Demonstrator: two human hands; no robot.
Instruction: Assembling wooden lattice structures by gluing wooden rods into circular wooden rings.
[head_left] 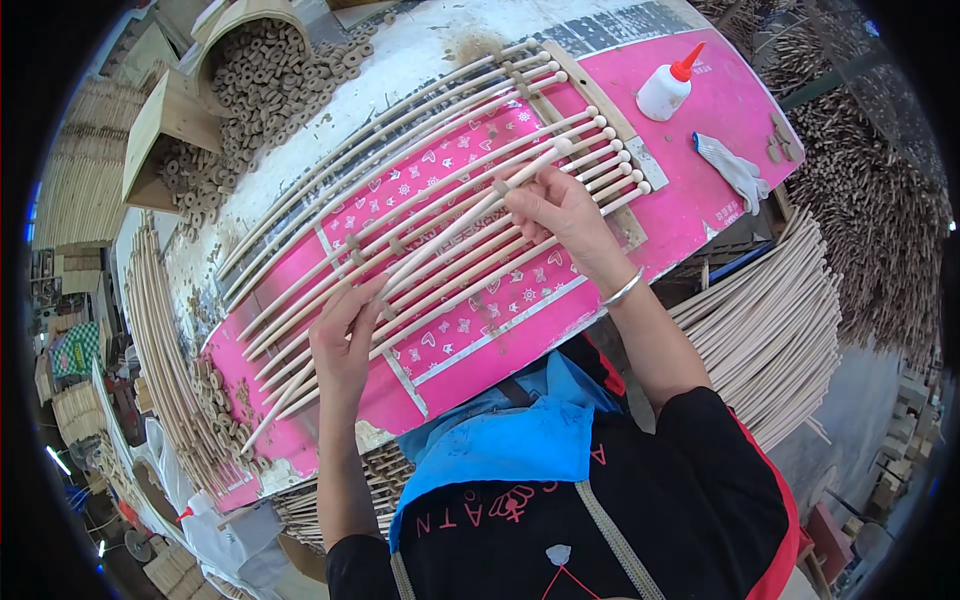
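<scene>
Pink lettering [470, 514] marks the black garment [680, 500]; fingers of the left hand [342, 332] and right hand [565, 215] pinch a pale wooden rod [449, 238] (ball-tipped, ringed in brown).

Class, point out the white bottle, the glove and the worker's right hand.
White bottle [661, 95], head view: middle of its body.
Glove [737, 172], head view: middle of its white fabric.
Right hand [573, 216], head view: back of the hand.

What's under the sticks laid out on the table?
Pink covering with white drawings shows between the sticks, plus a wooden strip near their ball ends. Spots directly beneath each stick are hidden.
</scene>
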